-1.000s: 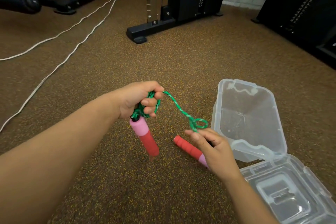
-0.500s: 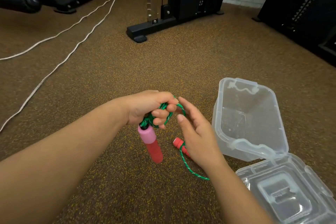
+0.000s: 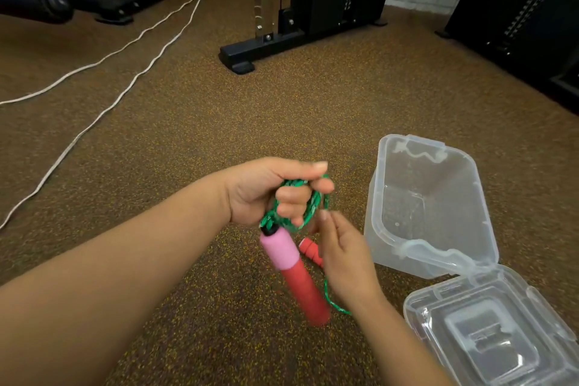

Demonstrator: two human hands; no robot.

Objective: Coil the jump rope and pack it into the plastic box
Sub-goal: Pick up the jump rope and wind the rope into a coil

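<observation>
My left hand (image 3: 275, 191) grips a bundle of green jump rope (image 3: 313, 207) wound around its fingers. One pink-and-red handle (image 3: 294, 269) hangs down from that hand. My right hand (image 3: 344, 257) is just below and right of the coil, fingers near the rope; whether it pinches the rope is blurred. The second red handle (image 3: 310, 251) lies on the floor, mostly hidden behind my right hand. A loose strand (image 3: 332, 301) trails below my right wrist. The clear plastic box (image 3: 470, 172) stands open on the right, nothing inside.
The box's clear lid (image 3: 463, 307) lies inside-up in front of the box. Black gym machine bases (image 3: 238, 56) stand ahead and at the right. Two white cords (image 3: 131, 84) run across the brown speckled floor at left.
My right hand came in from the right to the coil, bringing the rope around my left hand's fingers. The stretched strand between the hands is gone; the coil is thicker.
</observation>
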